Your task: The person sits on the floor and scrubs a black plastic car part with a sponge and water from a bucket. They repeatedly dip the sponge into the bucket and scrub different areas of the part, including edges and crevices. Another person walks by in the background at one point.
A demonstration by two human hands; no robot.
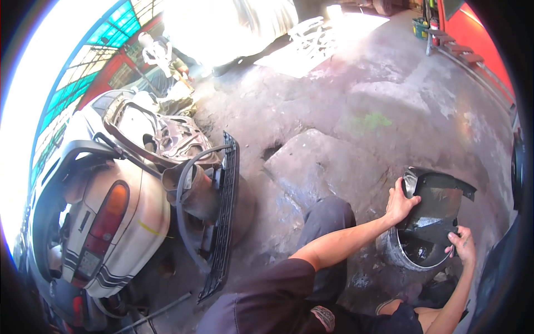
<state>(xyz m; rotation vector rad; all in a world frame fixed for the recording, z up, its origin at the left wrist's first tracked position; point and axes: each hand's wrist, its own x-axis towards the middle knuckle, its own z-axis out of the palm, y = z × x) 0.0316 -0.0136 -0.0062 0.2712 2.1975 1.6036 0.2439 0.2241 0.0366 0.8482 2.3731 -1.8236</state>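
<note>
A black curved panel (436, 205), like a wheel-arch liner, is tilted over a round bucket (394, 250) with a pale, stained wall. My left hand (403, 205) grips the panel's left edge, thumb on top. At its lower right corner my right hand (462, 244) is closed on the edge; whether a small item is also between those fingers I cannot tell. Dark, wet-looking contents show inside the bucket below the panel. The panel's underside is hidden.
Vehicle body parts lie piled at left, including a white rear section with a tail light (110, 214) and a black grille (222, 222). Another person (161, 55) is at the far left. A metal step rack (461, 53) stands at far right. The concrete floor is cracked.
</note>
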